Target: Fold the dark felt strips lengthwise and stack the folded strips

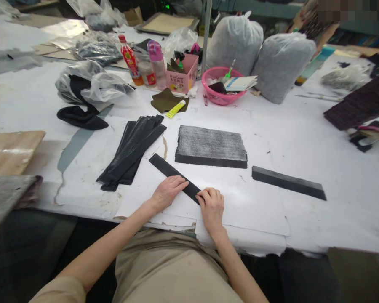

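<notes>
A long black strip [170, 170] lies slantwise on the white paper-covered table [271, 202] in front of me. My left hand [168, 191] rests on its middle with the fingers lying flat along its edge. My right hand [211, 205] presses on the strip's near end with the fingers curled down onto it. A pile of similar black strips [132, 151] lies to the left. A flat grey-black stack of material [211, 146] sits just beyond, and another black strip [287, 182] lies to the right.
At the back stand a pink basin [222, 86], a pink box [182, 75], bottles [130, 59], a yellow tube [176, 109] on olive fabric, and two stuffed grey bags [281, 67]. Plastic bags with dark fabric [85, 86] lie left. Wooden board [9, 149] at far left.
</notes>
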Available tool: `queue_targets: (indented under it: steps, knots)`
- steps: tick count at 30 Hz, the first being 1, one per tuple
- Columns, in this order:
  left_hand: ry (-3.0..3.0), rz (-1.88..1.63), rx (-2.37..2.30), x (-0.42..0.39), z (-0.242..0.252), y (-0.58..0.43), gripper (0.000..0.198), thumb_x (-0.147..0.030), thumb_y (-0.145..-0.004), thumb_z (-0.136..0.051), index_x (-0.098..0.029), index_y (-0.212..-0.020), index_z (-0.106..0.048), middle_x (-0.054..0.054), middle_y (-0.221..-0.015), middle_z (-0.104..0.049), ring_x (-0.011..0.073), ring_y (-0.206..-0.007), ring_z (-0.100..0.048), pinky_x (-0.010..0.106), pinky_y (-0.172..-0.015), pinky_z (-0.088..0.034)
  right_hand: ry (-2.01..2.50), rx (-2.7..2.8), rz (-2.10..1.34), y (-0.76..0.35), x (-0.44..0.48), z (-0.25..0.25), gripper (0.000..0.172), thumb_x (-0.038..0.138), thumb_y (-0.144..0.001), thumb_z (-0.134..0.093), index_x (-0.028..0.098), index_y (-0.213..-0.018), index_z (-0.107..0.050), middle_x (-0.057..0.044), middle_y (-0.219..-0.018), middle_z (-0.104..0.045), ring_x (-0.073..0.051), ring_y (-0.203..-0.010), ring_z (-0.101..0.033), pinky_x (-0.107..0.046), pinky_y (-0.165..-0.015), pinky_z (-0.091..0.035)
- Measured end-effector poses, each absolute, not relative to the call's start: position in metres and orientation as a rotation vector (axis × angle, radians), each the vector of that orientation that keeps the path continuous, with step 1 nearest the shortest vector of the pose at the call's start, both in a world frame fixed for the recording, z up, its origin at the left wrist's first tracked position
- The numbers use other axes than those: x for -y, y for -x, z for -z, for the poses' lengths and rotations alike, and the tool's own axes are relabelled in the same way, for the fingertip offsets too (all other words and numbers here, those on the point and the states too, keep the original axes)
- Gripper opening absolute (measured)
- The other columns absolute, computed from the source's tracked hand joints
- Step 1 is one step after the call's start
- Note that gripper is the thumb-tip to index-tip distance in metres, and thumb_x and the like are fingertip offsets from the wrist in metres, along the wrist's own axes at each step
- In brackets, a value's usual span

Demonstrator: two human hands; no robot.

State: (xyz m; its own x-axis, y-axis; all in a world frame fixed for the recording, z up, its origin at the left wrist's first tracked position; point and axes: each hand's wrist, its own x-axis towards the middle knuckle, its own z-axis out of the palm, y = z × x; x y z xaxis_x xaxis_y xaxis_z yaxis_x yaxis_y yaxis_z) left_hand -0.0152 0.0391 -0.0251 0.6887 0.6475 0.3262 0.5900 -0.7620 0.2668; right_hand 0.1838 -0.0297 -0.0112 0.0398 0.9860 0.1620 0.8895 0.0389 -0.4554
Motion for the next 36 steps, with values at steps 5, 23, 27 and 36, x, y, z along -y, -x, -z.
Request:
queue_targets:
  steps: [5,23,27,36]
  knots:
    - [-2.805,-0.613,-1.078,-0.039,0.022,0.009,0.032,-0.011,-0.091,-0.051,-0.019,-0.120,-0.059,0.008,-0.105,-0.062,0.0205,-0.103,-0.057,0.036,-0.089,-0.049,1.940,1.842,-0.300,-0.185,0.031,0.013,0.008,0.026,-0.087,-0.066,0.019,-0.090,-0.061,-0.003,-0.091,-0.060,-0.021,-0.088,-0.048,-0.032,-0.077,-0.033]
    - [-2.884,-0.559,-1.095,-0.038,0.023,0.006,0.025,-0.013,-0.090,-0.053,-0.020,-0.112,-0.062,0.008,-0.106,-0.059,0.0213,-0.103,-0.054,0.036,-0.090,-0.046,1.973,1.913,-0.223,-0.182,0.030,0.014,0.007,0.024,-0.084,-0.070,0.027,-0.091,-0.070,-0.003,-0.090,-0.057,-0.020,-0.087,-0.046,-0.031,-0.074,-0.030]
    - [-2.926,-0.508,-1.058,-0.039,0.023,0.006,0.035,-0.013,-0.090,-0.054,-0.027,-0.122,-0.059,0.007,-0.103,-0.058,0.0207,-0.099,-0.054,0.037,-0.087,-0.046,1.996,1.931,-0.221,-0.182,0.029,0.013,0.021,0.023,-0.085,-0.069,0.029,-0.105,-0.067,-0.003,-0.093,-0.057,-0.020,-0.088,-0.046,-0.031,-0.074,-0.031]
    - [-2.877,-0.553,-1.120,-0.036,0.024,0.002,0.017,-0.017,-0.091,-0.054,-0.022,-0.104,-0.064,0.007,-0.106,-0.057,0.0223,-0.103,-0.053,0.038,-0.089,-0.047,1.965,1.941,-0.235,-0.182,0.029,0.014,0.014,0.021,-0.083,-0.070,0.030,-0.094,-0.069,-0.003,-0.090,-0.055,-0.020,-0.085,-0.046,-0.033,-0.072,-0.031]
